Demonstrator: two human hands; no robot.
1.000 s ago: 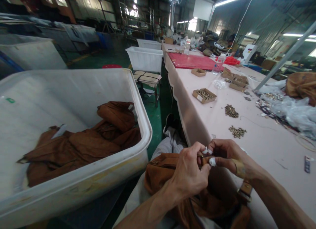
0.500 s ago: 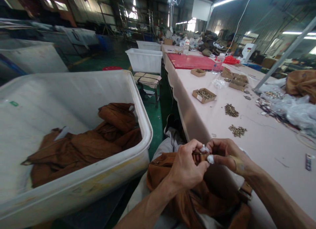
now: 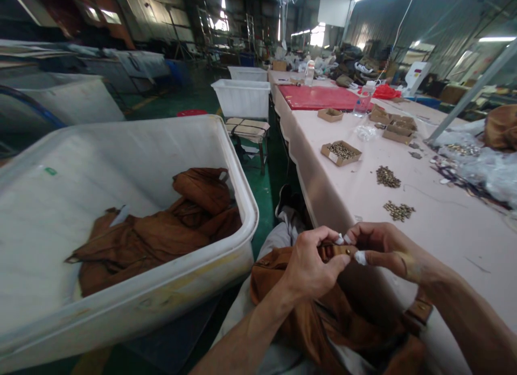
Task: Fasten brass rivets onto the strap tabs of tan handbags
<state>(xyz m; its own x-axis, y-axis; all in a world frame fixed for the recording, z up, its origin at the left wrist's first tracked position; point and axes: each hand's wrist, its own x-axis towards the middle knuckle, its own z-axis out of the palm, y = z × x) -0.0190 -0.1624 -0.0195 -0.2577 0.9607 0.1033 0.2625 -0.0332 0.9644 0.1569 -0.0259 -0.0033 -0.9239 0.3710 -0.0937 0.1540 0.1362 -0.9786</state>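
Note:
A brown bag (image 3: pixel 307 321) lies across my lap, with a brown strap (image 3: pixel 337 251) raised from it. My left hand (image 3: pixel 313 262) is closed around this strap, thumb below and fingers above. My right hand (image 3: pixel 385 251) pinches the strap's other end between thumb and forefinger. White wrapping covers several of my fingertips. A small brass-coloured stud shows on the strap between both hands. Another strap end with a metal fitting (image 3: pixel 419 313) hangs below my right wrist. Two piles of small metal studs, the nearer (image 3: pixel 399 210) and the farther (image 3: pixel 388 176), lie on the table beyond my right hand.
At left stands a large white bin (image 3: pixel 238 186) holding brown bags (image 3: pixel 153 240). The cloth-covered table (image 3: pixel 444 245) runs along my right, bearing a cardboard box of studs (image 3: pixel 341 152), more small boxes (image 3: pixel 398 128), plastic bags (image 3: pixel 496 170) and a slanted metal pole (image 3: pixel 470 92).
The whole view has shifted slightly, so things sit further right. My right thumb has drawn a little away from my left fingers, and the stud on the strap now shows.

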